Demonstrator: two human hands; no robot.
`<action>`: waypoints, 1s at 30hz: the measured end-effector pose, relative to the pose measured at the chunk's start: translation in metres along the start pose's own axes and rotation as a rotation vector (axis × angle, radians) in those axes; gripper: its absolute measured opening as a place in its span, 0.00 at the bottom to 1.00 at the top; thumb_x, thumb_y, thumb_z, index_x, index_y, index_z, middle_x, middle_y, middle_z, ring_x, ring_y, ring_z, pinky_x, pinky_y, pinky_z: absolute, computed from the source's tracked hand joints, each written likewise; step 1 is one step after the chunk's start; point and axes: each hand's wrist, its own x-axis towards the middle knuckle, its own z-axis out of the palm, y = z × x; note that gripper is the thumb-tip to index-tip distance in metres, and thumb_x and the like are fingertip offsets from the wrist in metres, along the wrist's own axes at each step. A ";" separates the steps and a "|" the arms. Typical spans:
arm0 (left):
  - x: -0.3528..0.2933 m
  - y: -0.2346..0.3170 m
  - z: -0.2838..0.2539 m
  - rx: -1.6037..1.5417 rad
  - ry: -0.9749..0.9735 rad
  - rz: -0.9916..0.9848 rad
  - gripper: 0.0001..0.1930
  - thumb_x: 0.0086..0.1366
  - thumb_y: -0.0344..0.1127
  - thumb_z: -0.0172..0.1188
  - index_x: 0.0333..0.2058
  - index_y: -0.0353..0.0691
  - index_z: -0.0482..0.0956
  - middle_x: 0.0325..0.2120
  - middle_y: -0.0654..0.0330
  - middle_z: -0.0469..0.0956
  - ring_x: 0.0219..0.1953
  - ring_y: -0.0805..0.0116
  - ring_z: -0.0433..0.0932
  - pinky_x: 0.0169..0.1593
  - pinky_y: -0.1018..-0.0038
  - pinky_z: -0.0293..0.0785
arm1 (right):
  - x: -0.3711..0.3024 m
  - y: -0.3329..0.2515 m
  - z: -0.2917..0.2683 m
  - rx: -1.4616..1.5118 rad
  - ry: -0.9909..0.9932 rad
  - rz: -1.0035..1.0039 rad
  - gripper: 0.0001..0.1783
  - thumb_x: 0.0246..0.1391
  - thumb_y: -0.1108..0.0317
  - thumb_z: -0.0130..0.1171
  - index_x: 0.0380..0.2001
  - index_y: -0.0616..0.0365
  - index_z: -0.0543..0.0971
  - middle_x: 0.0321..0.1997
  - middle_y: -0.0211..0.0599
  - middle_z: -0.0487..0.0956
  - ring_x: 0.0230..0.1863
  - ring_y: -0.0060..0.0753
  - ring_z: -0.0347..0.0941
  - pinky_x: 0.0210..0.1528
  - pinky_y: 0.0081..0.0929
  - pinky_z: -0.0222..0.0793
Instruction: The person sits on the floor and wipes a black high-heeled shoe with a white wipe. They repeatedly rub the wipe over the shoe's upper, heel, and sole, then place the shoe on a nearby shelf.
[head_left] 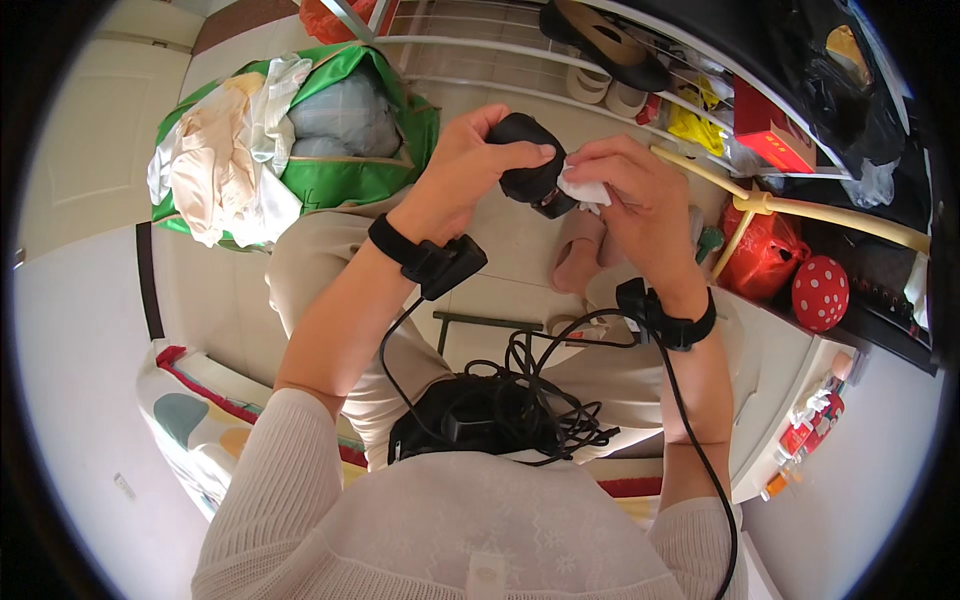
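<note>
Object (527,181), black, gripped by left hand (473,168), slants lengthwise down rightward toward tissue (588,192) pinched by right hand (642,196).

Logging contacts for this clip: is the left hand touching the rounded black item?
Touching. The head view shows the left hand with its thumb lying directly against the rounded black item, no gap between.

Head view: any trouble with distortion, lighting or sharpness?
Head view, distortion: the white door bends near the black rim; head view, lighting: the left wall is bright, while the black bag sinks into darkness with small glints; head view, sharpness: the black object and white wad read clearly, fine detail doesn't.
</note>
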 end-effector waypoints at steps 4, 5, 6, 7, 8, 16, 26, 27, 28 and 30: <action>-0.001 0.000 -0.001 -0.111 0.030 0.002 0.12 0.59 0.32 0.74 0.39 0.37 0.81 0.34 0.62 0.84 0.38 0.74 0.80 0.45 0.75 0.73 | -0.005 0.013 0.005 -0.075 0.042 0.052 0.20 0.46 0.89 0.60 0.41 0.57 0.84 0.42 0.37 0.84 0.43 0.44 0.82 0.45 0.29 0.77; -0.002 0.001 -0.003 -0.139 0.032 0.014 0.12 0.60 0.33 0.74 0.39 0.37 0.81 0.34 0.62 0.84 0.38 0.74 0.80 0.45 0.75 0.73 | -0.006 0.019 0.005 -0.124 0.029 0.091 0.19 0.47 0.89 0.60 0.40 0.57 0.84 0.42 0.37 0.84 0.43 0.43 0.82 0.46 0.29 0.77; -0.002 0.003 -0.003 -0.143 0.032 0.010 0.12 0.61 0.32 0.73 0.40 0.38 0.80 0.35 0.62 0.84 0.39 0.74 0.80 0.46 0.75 0.74 | -0.007 0.022 0.005 -0.174 0.015 0.131 0.18 0.48 0.88 0.60 0.40 0.58 0.84 0.42 0.37 0.84 0.43 0.42 0.83 0.46 0.29 0.77; -0.001 0.007 -0.003 -0.148 0.031 0.006 0.12 0.62 0.31 0.72 0.41 0.38 0.80 0.36 0.63 0.84 0.39 0.74 0.81 0.46 0.76 0.75 | -0.006 0.023 0.005 -0.156 0.091 0.121 0.18 0.48 0.88 0.60 0.40 0.57 0.85 0.43 0.37 0.84 0.43 0.43 0.82 0.46 0.30 0.77; -0.001 0.009 -0.004 -0.154 0.040 0.004 0.12 0.62 0.31 0.72 0.42 0.39 0.80 0.36 0.63 0.84 0.39 0.74 0.81 0.46 0.76 0.75 | -0.003 0.023 0.007 -0.132 0.161 0.105 0.17 0.48 0.87 0.60 0.40 0.57 0.85 0.43 0.37 0.84 0.43 0.44 0.82 0.46 0.31 0.77; 0.006 -0.004 -0.001 -0.160 0.155 0.032 0.12 0.63 0.32 0.73 0.41 0.40 0.79 0.34 0.64 0.84 0.39 0.74 0.81 0.46 0.74 0.75 | 0.010 -0.002 0.016 -0.084 0.227 -0.010 0.15 0.49 0.80 0.65 0.41 0.58 0.84 0.48 0.37 0.83 0.47 0.48 0.80 0.50 0.33 0.76; 0.008 -0.010 -0.002 -0.403 0.244 -0.012 0.10 0.64 0.31 0.71 0.42 0.40 0.79 0.37 0.63 0.84 0.40 0.71 0.82 0.48 0.72 0.76 | 0.000 -0.017 0.038 -0.401 0.078 -0.229 0.18 0.44 0.81 0.64 0.42 0.58 0.83 0.49 0.33 0.81 0.53 0.46 0.77 0.48 0.36 0.78; 0.007 -0.008 0.000 -0.376 0.234 -0.010 0.11 0.64 0.31 0.71 0.42 0.40 0.79 0.38 0.63 0.84 0.40 0.71 0.82 0.48 0.72 0.76 | -0.001 -0.016 0.038 -0.411 0.087 -0.226 0.18 0.45 0.81 0.64 0.43 0.57 0.83 0.49 0.33 0.81 0.53 0.46 0.76 0.48 0.36 0.78; 0.006 -0.004 0.003 -0.349 0.224 -0.009 0.11 0.64 0.31 0.71 0.42 0.40 0.79 0.38 0.63 0.84 0.41 0.71 0.82 0.49 0.72 0.76 | -0.001 -0.013 0.037 -0.399 0.146 -0.203 0.18 0.46 0.81 0.64 0.42 0.57 0.84 0.49 0.33 0.81 0.52 0.46 0.77 0.48 0.35 0.78; 0.004 -0.005 0.004 -0.302 0.198 -0.012 0.12 0.64 0.31 0.71 0.43 0.39 0.79 0.38 0.63 0.84 0.41 0.71 0.82 0.50 0.72 0.76 | 0.003 -0.002 0.034 -0.370 0.253 -0.156 0.16 0.48 0.80 0.65 0.42 0.56 0.85 0.47 0.35 0.83 0.50 0.45 0.78 0.47 0.33 0.78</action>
